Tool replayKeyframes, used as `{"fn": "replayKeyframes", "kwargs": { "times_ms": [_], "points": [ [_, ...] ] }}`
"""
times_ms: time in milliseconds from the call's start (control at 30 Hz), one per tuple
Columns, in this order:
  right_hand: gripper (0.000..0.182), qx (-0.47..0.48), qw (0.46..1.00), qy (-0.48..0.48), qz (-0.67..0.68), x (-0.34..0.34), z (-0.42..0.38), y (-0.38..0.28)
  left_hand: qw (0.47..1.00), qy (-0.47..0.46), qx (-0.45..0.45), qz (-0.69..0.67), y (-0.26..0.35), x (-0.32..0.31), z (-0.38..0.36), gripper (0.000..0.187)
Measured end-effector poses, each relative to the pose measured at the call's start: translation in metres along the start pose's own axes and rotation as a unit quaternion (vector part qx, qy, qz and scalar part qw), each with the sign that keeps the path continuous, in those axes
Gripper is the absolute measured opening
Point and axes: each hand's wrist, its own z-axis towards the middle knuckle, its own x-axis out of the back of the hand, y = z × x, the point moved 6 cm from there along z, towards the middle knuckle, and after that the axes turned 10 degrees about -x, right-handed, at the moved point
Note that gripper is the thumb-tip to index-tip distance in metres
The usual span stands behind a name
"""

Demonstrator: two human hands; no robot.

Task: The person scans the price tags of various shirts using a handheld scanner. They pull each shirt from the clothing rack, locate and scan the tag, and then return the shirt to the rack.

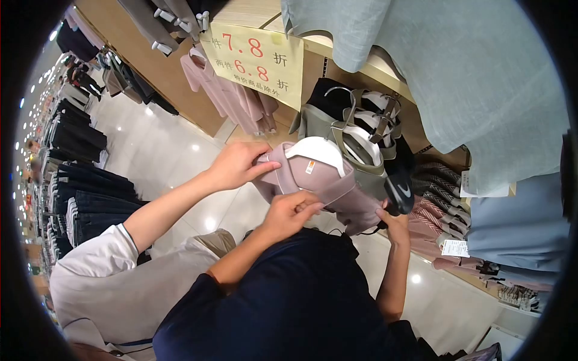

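Note:
A mauve collared shirt [301, 183] hangs in front of me on a white hanger [316, 147] with a metal hook. Inside its neck is a small orange and white label. My left hand [294, 213] is closed, with thumb and finger pinched at the collar's lower edge. On the other side, my right hand [394, 225] grips the shirt near its shoulder, beside a black object [399, 194] with a white mark. Another person's hand [241, 165], reaching from a white sleeve, holds the collar on the left.
Behind the shirt, grey-green and black garments [361, 129] hang on a rail. A yellow sign [256, 66] with red numbers is above. Light blue clothing [421, 66] hangs at upper right, and folded striped garments [442, 204] below it. Racks of dark trousers [90, 180] line the left.

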Motion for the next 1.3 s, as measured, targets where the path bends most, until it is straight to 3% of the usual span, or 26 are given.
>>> {"fn": "replayKeyframes", "kwargs": {
  "times_ms": [67, 200, 433, 533, 667, 800, 867, 933, 1000, 1133, 1300],
  "points": [
    [0.03, -0.006, 1.0, 0.0, 0.031, 0.008, 0.001, -0.005, 1.0, -0.007, 0.026, -0.003, -0.009, 0.016, -0.009, 0.012],
    [0.028, 0.009, 0.995, -0.014, 0.099, 0.012, 0.002, -0.015, 0.996, -0.033, 0.081, 0.03, -0.029, 0.042, -0.021, 0.026],
    [0.027, 0.012, 0.992, -0.019, 0.127, 0.007, 0.004, -0.007, 0.984, -0.096, 0.117, 0.093, -0.024, 0.05, -0.025, 0.022],
    [0.028, 0.013, 0.989, -0.024, 0.148, 0.011, 0.008, 0.001, 0.991, -0.097, 0.075, 0.051, -0.011, 0.04, -0.028, 0.017],
    [0.03, 0.023, 0.987, -0.008, 0.158, 0.017, 0.006, 0.006, 0.989, -0.077, -0.01, 0.124, 0.013, 0.025, -0.023, 0.01],
    [0.032, 0.019, 0.983, -0.009, 0.182, 0.022, 0.004, 0.006, 0.948, 0.012, -0.198, 0.247, 0.056, 0.024, -0.024, 0.018],
    [0.032, 0.024, 0.982, -0.011, 0.185, 0.022, 0.0, 0.003, 0.886, 0.108, -0.319, 0.318, 0.085, 0.025, -0.025, 0.028],
    [0.033, 0.04, 0.983, -0.015, 0.178, 0.021, -0.003, -0.002, 0.844, 0.085, -0.297, 0.438, 0.11, 0.021, -0.011, 0.046],
    [0.033, 0.036, 0.982, -0.026, 0.185, 0.019, -0.006, -0.007, 0.824, 0.09, -0.253, 0.498, 0.119, 0.013, 0.002, 0.05],
    [0.031, 0.07, 0.981, -0.012, 0.182, 0.016, -0.02, -0.028, 0.87, 0.113, -0.151, 0.456, 0.09, 0.052, 0.005, 0.046],
    [0.021, 0.084, 0.994, 0.047, 0.059, 0.029, -0.023, -0.023, 0.925, 0.183, -0.066, 0.327, 0.066, 0.114, -0.018, 0.041]
  ]
}}
